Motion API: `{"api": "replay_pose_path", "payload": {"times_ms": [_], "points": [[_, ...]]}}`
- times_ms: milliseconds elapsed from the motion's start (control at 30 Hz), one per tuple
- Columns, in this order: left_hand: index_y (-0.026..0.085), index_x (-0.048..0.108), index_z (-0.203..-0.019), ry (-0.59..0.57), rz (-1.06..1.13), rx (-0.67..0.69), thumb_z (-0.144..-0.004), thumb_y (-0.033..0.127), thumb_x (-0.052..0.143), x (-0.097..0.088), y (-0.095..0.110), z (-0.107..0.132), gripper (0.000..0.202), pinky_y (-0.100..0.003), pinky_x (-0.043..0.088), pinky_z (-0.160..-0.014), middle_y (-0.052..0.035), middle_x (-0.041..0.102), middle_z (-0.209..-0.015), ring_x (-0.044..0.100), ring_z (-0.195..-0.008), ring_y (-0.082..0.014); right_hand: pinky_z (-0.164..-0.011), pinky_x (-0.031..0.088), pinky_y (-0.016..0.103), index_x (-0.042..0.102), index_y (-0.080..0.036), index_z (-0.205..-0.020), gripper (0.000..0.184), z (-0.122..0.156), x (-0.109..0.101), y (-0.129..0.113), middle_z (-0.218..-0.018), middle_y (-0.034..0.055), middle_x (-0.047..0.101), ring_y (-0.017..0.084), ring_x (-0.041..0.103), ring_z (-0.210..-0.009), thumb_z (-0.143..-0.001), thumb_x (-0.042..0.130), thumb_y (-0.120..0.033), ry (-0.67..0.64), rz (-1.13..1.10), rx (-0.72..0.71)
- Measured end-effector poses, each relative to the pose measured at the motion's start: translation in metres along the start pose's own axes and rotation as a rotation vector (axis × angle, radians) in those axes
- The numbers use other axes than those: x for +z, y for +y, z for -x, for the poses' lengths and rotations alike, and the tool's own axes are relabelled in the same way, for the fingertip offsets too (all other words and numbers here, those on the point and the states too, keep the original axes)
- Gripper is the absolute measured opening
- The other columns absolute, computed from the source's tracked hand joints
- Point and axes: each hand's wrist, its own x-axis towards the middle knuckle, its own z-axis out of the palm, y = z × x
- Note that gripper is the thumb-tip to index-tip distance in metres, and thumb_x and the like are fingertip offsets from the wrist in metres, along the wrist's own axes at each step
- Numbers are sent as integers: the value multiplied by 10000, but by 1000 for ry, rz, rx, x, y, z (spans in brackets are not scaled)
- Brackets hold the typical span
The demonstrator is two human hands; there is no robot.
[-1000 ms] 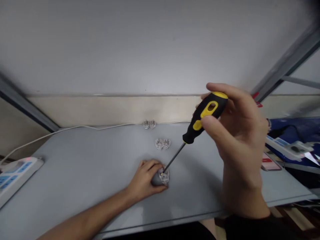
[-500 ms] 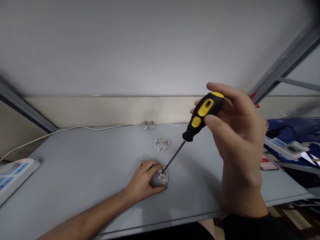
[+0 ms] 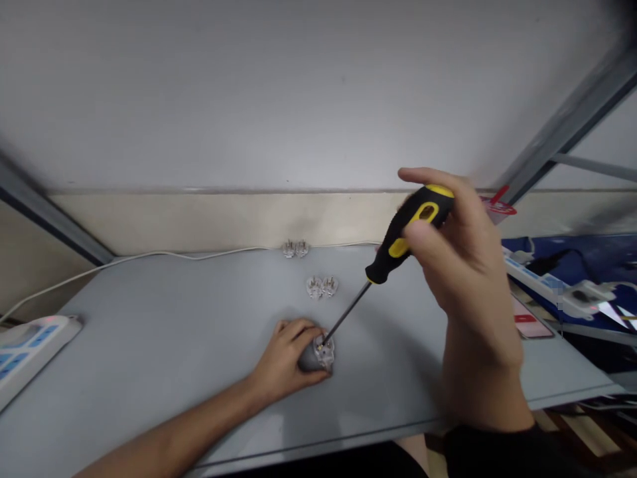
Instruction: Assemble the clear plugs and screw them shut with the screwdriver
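right hand [image 3: 462,272] around a screwdriver [image 3: 385,263], its tip at the clear-and-grey piece [image 3: 321,356] in the left hand [image 3: 284,355]

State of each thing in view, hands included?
Left hand: closed around the clear-faced grey piece
Clear-faced grey piece: held at the table, clear face showing
Right hand: gripping the screwdriver handle
Screwdriver: tilted, tip at the clear face
Near pair of clear plug parts: prongs up
Far pair of clear plug parts: prongs up
Left power strip: red light on
Phone: face up, partly hidden
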Motion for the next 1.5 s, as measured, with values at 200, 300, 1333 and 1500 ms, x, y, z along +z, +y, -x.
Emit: {"api": "replay_pose_path", "payload": {"times_ms": [200,300,1333,1500], "points": [[189,575,-1153,-3,-5,-11,-620,328,830,1,0,0,607,-413,398,-855,-101,644,-1118,601,-1033,-290,-733,548,235,351,-304,-1418,653,3,-9,-12,-930,14,517,103,530,-792,-833,638,-276,-120,57,50],[199,573,-1164,-9,-4,-18,-613,317,830,1,0,1,619,-417,397,-865,-97,641,-1126,596,-1047,-291,-750,559,295,297,-302,-1440,665,5,-14,-14,-965,24,547,132,551,-821,-852,606,-272,-151,-4,72],[183,702,-1038,378,355,-310,-716,226,698,-11,-9,-20,326,-246,482,-590,4,701,-726,624,-616,-149,-534,544,242,431,-276,-1332,547,-2,-21,-1,-841,34,577,141,603,-683,-826,636,-307,175,-29,-42],[157,710,-878,401,350,-297,-791,235,618,-10,-11,-19,149,-255,518,-638,-38,743,-783,669,-693,-163,-560,582,273,426,-277,-1329,557,0,-13,-3,-858,26,569,135,608,-695,-817,641,-319,160,-33,-27]]}}
